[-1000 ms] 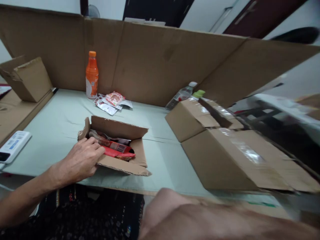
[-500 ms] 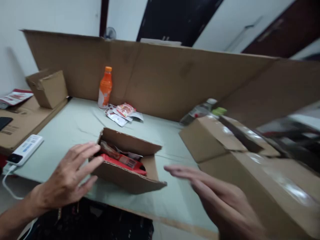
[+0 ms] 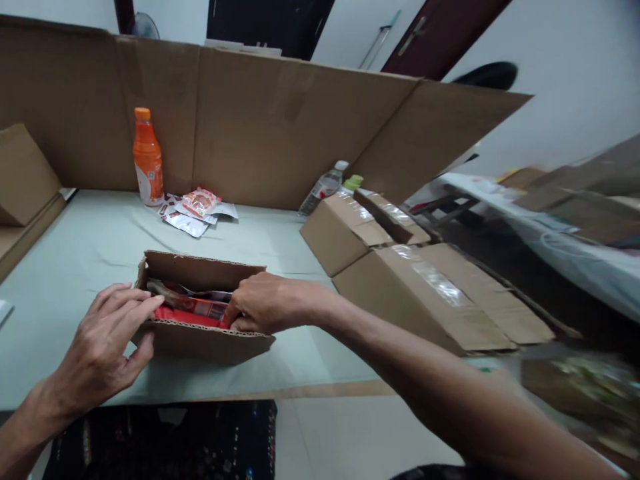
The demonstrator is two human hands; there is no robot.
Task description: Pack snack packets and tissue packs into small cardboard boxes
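Observation:
A small open cardboard box (image 3: 207, 347) sits near the front edge of the table. Inside lie a red packet (image 3: 187, 317) and other packets with dark printing (image 3: 180, 293). My left hand (image 3: 107, 337) is at the box's left end, fingers stretched over the edge and thumb apart in front of it. Into the right end reaches my right hand (image 3: 263, 303), its fingers curled closed at the end of the red packet. Those fingertips are partly hidden by the box's front wall.
An orange bottle (image 3: 148, 160) stands by the cardboard screen (image 3: 240, 127), beside several flat packets (image 3: 193, 213). Larger taped boxes (image 3: 425, 293) occupy the right side, with a clear bottle (image 3: 325, 187) behind them. Another box (image 3: 25, 173) is at left.
My right hand has moved left from beside the box into its right end, and its fingers have closed. My left hand stays at the left end. The view has turned right.

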